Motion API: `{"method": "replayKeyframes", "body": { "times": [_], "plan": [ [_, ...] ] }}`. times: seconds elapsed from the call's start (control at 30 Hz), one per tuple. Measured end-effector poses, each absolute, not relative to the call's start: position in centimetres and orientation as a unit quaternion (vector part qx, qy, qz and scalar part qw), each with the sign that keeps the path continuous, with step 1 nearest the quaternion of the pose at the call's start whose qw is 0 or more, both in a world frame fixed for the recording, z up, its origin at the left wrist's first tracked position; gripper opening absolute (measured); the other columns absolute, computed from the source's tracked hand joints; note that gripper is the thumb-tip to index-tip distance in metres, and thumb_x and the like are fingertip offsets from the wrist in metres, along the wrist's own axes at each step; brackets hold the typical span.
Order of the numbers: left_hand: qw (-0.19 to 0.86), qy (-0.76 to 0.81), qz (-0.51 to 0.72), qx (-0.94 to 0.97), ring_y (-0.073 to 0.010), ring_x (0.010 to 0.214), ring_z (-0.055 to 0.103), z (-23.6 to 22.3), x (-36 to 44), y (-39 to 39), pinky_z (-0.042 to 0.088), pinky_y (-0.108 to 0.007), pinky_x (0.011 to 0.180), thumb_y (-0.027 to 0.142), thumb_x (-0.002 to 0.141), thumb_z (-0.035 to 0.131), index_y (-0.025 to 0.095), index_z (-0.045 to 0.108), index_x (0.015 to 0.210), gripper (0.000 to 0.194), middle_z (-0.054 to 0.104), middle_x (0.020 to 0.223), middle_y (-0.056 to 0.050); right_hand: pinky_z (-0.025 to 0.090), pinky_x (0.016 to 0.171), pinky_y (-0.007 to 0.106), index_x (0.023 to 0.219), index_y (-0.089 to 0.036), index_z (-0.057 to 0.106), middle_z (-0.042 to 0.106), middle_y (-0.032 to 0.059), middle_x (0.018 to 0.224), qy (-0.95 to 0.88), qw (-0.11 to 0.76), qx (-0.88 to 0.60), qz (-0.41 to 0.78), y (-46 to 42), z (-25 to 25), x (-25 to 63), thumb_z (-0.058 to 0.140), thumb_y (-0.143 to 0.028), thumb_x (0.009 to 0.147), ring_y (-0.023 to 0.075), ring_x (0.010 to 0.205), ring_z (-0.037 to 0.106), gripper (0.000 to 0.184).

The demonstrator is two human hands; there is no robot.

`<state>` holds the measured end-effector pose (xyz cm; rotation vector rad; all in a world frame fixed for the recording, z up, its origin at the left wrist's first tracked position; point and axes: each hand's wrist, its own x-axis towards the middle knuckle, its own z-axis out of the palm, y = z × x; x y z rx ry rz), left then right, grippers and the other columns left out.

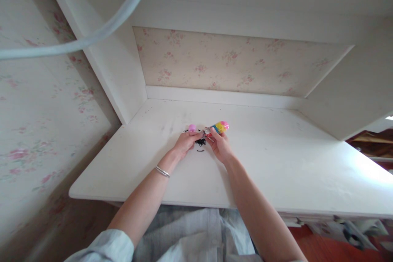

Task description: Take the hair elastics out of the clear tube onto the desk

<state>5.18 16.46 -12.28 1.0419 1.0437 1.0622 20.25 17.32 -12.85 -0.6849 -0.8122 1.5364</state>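
Left hand [184,143], right hand [222,147] — fingers [214,132] pinch the bright tube [220,126] (light, I guess). Hold its middle, right of the black bits [200,142].

We see soft light on the desk [276,172], with a shiny patch [370,168] far right of the right hand [220,144]. A faint shadow [224,178] lies beside its arm [253,196]. Black bits [200,142] by the left hand [186,142] look fuzzy.

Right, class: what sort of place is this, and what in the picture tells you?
Probably a room in a home. Clues: the floral wallpaper, the broad white desktop and the white side panel rising from it, like a desk unit.
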Motion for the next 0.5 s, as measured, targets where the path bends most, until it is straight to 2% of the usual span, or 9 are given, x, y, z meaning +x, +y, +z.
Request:
{"method": "replayKeyframes", "body": {
  "times": [0.3,0.4,0.5],
  "plan": [
    [0.595,0.466,0.476,0.450,-0.0042,0.043,0.025,-12.9,5.5,16.8,0.012,-0.023,0.041,0.045,0.064,0.076,0.014,0.069,0.079,0.035,0.034,0.052,0.006,0.056,0.073,0.024,0.084,-0.020,0.064,0.070,0.0006,0.087,-0.321,0.627,-0.321,0.633,17.7,-12.7,20.6,0.078,-0.036,0.069,0.0125,0.077,0.066,0.026],
    [0.593,0.458,0.479,0.457,-0.0037,0.044,0.027,-12.9,5.7,16.7,0.015,-0.021,0.041,0.039,0.068,0.073,0.016,0.069,0.094,0.035,0.040,0.057,0.006,0.057,0.072,0.024,0.083,-0.021,0.063,0.070,-0.0020,0.083,-0.281,0.657,-0.328,0.618,18.1,-12.8,20.9,0.080,-0.036,0.066,0.0123,0.075,0.066,0.029],
    [0.586,0.439,0.474,0.490,-0.0031,0.043,0.028,-12.8,5.9,16.4,0.018,-0.021,0.042,0.029,0.072,0.069,0.023,0.060,0.121,0.051,0.041,0.063,0.007,0.058,0.071,0.024,0.083,-0.022,0.062,0.070,-0.0035,0.081,-0.253,0.667,-0.325,0.621,18.4,-12.9,21.2,0.081,-0.035,0.065,0.0117,0.074,0.066,0.029]
  ]
}}
